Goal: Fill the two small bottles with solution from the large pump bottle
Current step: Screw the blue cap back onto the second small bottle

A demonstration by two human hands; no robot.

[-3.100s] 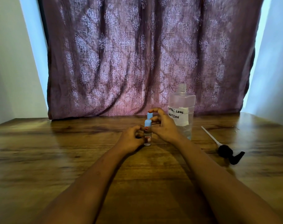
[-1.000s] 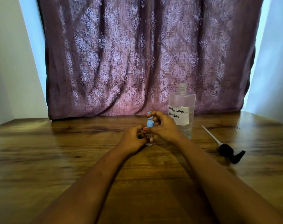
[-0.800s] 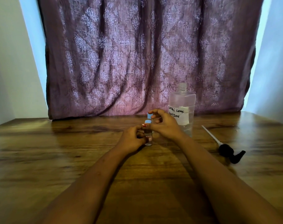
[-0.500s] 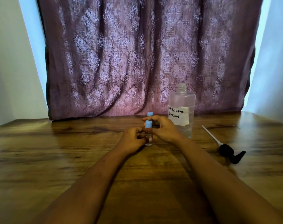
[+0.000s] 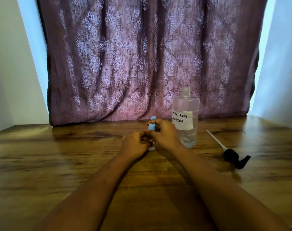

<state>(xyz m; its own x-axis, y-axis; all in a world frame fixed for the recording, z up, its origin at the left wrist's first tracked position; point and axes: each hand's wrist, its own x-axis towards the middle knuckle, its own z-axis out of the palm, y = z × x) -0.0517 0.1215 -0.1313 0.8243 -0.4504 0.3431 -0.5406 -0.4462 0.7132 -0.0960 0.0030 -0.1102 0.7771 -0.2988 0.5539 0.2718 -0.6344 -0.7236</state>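
Observation:
A small clear bottle with a blue cap stands on the wooden table between my hands. My left hand grips its body. My right hand pinches the blue cap. Just behind it, a second blue cap pokes up, and the bottle beneath that cap is hidden by my fingers. The large clear bottle, labelled "contact lens solution", stands uncapped to the right with a little liquid at the bottom. Its black pump head with white tube lies on the table further right.
A purple patterned curtain hangs against the table's back edge. Pale walls stand on both sides.
My right hand's fingers have shifted around the blue cap, covering and uncovering it, while my left hand keeps hold of the small bottle. The large bottle and pump have not moved.

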